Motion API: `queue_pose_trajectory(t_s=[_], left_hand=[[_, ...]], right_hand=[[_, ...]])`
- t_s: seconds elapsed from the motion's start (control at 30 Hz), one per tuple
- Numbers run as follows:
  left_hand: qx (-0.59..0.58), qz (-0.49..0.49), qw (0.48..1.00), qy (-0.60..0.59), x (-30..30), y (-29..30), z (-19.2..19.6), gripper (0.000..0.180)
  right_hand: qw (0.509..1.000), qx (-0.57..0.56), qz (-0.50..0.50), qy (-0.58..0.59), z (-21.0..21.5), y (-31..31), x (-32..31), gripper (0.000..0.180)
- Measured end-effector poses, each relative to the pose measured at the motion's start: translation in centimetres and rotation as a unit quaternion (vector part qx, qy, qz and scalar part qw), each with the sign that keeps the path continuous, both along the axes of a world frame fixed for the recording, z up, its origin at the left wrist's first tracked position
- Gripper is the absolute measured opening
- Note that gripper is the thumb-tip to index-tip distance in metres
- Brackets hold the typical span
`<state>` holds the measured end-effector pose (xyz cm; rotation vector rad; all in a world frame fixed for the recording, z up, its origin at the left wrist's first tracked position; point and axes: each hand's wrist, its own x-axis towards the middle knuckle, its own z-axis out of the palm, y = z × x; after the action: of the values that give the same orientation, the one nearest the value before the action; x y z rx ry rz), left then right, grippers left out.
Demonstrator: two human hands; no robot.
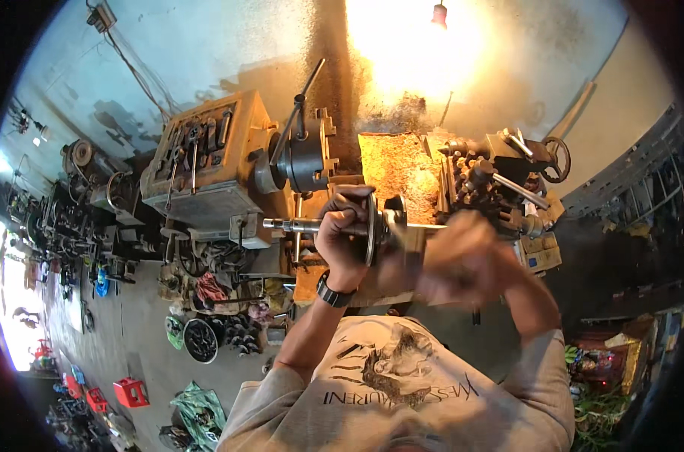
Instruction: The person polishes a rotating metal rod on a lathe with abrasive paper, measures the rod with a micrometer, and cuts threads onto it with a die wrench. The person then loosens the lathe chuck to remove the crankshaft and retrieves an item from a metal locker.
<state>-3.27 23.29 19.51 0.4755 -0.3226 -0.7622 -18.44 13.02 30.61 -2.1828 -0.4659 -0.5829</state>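
My left hand (pixel 342 230) is closed around a metal shaft with round discs (pixel 371 226), held roughly level in front of my chest. A bright stepped end (pixel 281 224) of the shaft sticks out to the left of my fist. To the right of the discs, my right hand (pixel 466 264) is smeared by motion, so its fingers and anything in them cannot be made out. Behind both hands stands a lathe, its chuck (pixel 306 162) left of centre and its tool post (pixel 477 177) on the right.
Several wrenches and tools lie on the lathe's headstock (pixel 206 143). A handwheel (pixel 557 160) is at the far right end. A lit bulb (pixel 440 15) hangs above. Red plastic stools (pixel 131 392) and a green bag (pixel 199 407) are on the floor at left.
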Motion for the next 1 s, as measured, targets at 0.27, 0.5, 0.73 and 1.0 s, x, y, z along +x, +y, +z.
queue_pose_trajectory(t_s=[0.27,0.5,0.73,1.0], left_hand=[[-0.031,-0.007,0.999,-0.023,0.4,-1.3,-0.6,0.024],[0.001,-0.046,0.998,-0.045,-0.4,-0.4,0.6,0.013],[-0.011,-0.029,0.999,-0.028,0.7,0.4,-0.4,0.011],[0.001,-0.016,1.000,-0.006,0.5,-0.7,0.2,0.013]], right_hand=[[0.993,0.020,0.002,0.117,-6.9,0.1,0.3,0.032],[0.941,0.030,-0.300,0.156,-7.4,-5.7,2.6,0.036],[0.998,0.042,-0.046,-0.008,-1.6,-1.1,0.5,0.034],[0.984,0.130,0.019,0.119,-7.7,3.3,-0.5,0.031]])
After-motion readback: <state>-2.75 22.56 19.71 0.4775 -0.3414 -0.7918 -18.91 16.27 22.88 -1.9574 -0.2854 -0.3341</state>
